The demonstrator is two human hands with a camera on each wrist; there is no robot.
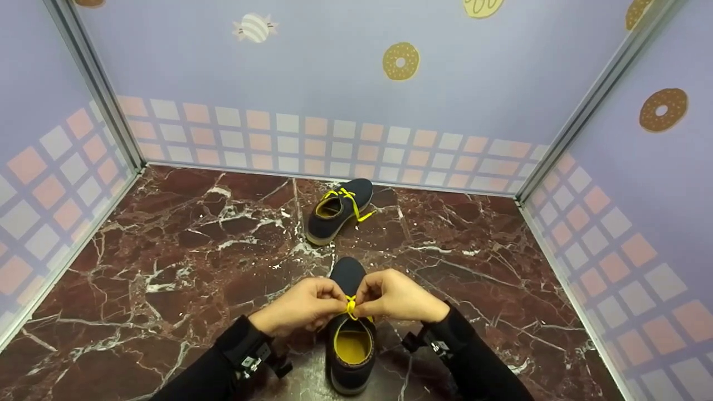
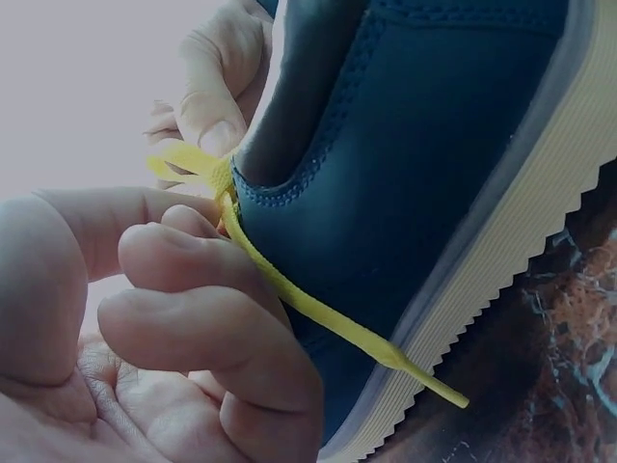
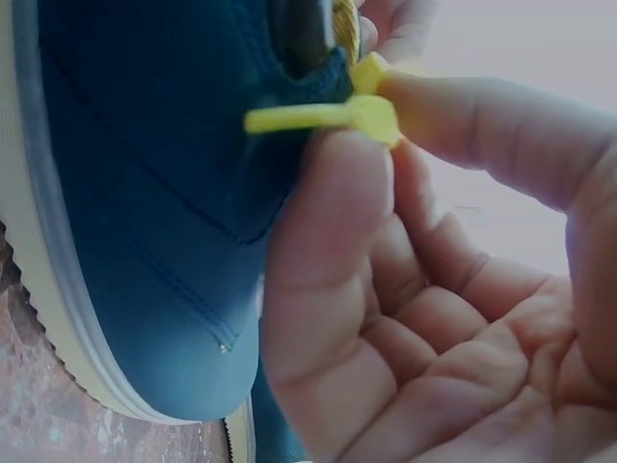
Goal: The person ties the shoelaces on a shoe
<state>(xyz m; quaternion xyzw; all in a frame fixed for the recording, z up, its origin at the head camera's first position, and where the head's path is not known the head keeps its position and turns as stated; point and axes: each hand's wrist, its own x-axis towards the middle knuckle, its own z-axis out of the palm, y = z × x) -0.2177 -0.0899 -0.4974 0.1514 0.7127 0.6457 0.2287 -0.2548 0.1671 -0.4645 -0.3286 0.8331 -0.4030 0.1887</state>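
Observation:
A dark sneaker [image 1: 350,377] with a yellow lining stands on the floor, toe pointing away from me. At its throat, the yellow shoelace [image 1: 351,307] is gathered into a small knot with loops. My left hand [image 1: 303,305] pinches the lace from the left between thumb and forefinger. From the right, my right hand [image 1: 402,296] pinches it too, close to the other fingertips. In the left wrist view a loose end of the shoelace [image 2: 318,307] hangs down the shoe's side. The right wrist view shows a lace end [image 3: 289,118] sticking out past the right fingers.
Farther off, a second dark sneaker [image 1: 322,227] with yellow laces lies angled near the back wall [image 1: 334,72]. The floor [image 1: 184,267] is dark red marble with white veins. Patterned side walls [image 1: 613,223] close in the space left and right.

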